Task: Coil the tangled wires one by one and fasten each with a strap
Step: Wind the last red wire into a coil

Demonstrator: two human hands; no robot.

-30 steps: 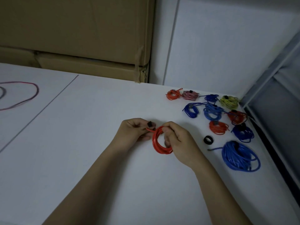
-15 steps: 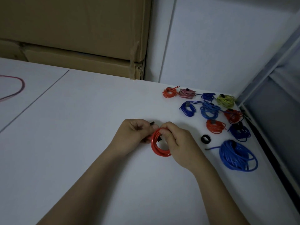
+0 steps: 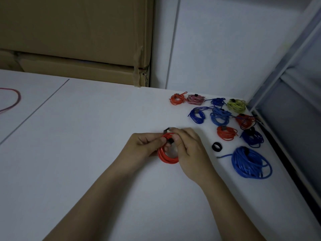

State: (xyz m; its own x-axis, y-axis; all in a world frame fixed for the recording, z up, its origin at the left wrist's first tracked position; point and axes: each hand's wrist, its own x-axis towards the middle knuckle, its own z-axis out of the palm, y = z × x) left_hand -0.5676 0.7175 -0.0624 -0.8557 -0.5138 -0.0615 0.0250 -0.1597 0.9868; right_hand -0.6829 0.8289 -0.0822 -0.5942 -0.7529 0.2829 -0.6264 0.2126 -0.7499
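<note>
Desk: a white desk (image 3: 73, 153) in dim light, a thin dark seam running slantwise across its left part; it ends at a pale wall, with a grey metal frame (image 3: 284, 70) along the right edge
Backdrop: stacked brown cardboard boxes (image 3: 76, 40) stand behind the desk's far left edge
Finished coils: near the far right corner lie strapped bundles, among them an orange coil (image 3: 177, 99), a pink coil (image 3: 195, 99), a yellow-green coil (image 3: 236, 105), several small blue and red ones, and a large blue coil (image 3: 250, 162) closest to the person
Loose items: a black strap roll (image 3: 217, 146) sits between the hands and the large blue coil; a pink wire loop (image 3: 16, 98) lies at the far left, well apart
Red wire coil: the red wire coil (image 3: 167, 153) is held just above the desk, mid-frame, between both hands
Black strap: a black strap (image 3: 170, 141) crosses the coil's upper part, one end sticking up behind the fingers
Left hand: the left hand (image 3: 144, 145) pinches the coil's top left with thumb and curled fingers
Right hand: the right hand (image 3: 189, 148) curls over the coil's right side, thumb and forefinger pinching the strap
</note>
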